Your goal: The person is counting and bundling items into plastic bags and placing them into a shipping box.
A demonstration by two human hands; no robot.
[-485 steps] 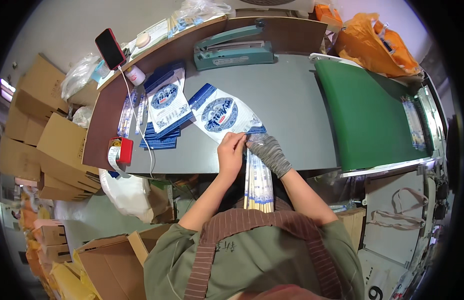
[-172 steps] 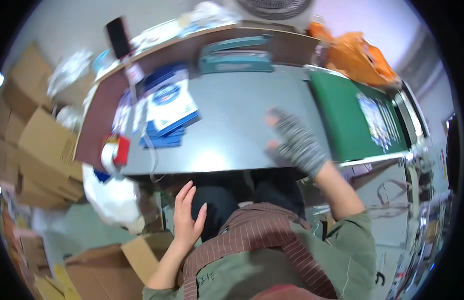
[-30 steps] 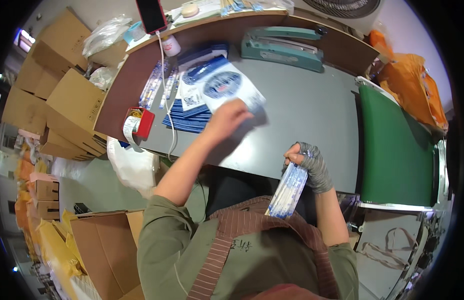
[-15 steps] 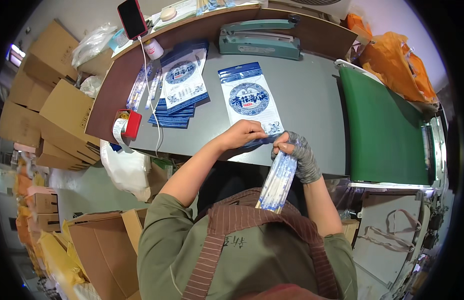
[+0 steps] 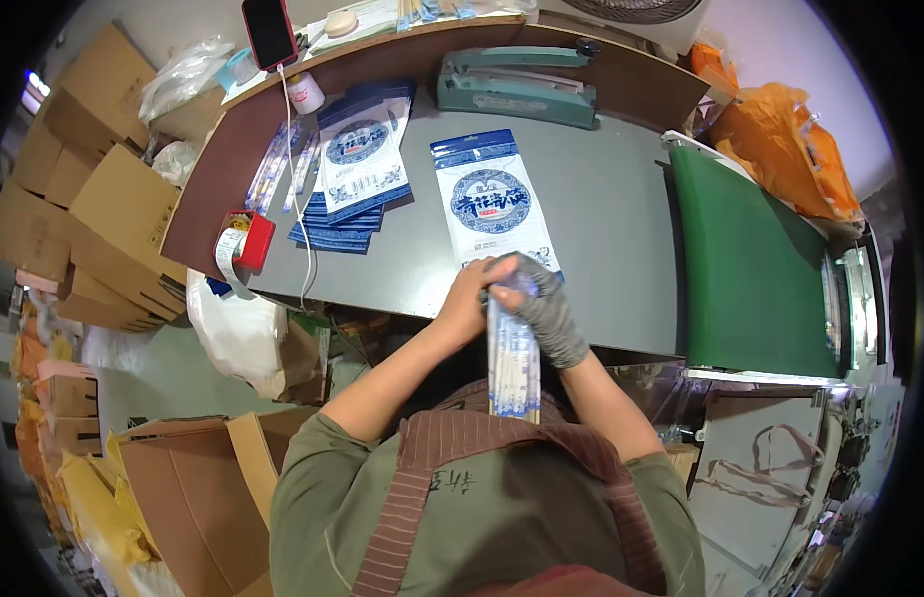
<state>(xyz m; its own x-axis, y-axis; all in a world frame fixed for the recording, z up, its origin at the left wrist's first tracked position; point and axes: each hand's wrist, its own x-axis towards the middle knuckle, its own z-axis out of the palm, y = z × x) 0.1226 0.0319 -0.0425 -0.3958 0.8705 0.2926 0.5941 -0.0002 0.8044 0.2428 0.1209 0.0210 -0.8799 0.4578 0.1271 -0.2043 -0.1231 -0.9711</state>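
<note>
My left hand and gloved right hand both grasping a clear packet of sticks, at the tabletop's near edge, just below a blue-and-white pouch

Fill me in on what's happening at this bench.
A person at a grey table holds a slim clear packet of white sticks upright at the near edge. The gloved right hand and bare left hand meet at its top end, next to the bottom edge of a blue-and-white pouch lying flat. A stack of the same pouches sits to the left, with a green heat sealer at the back.
</note>
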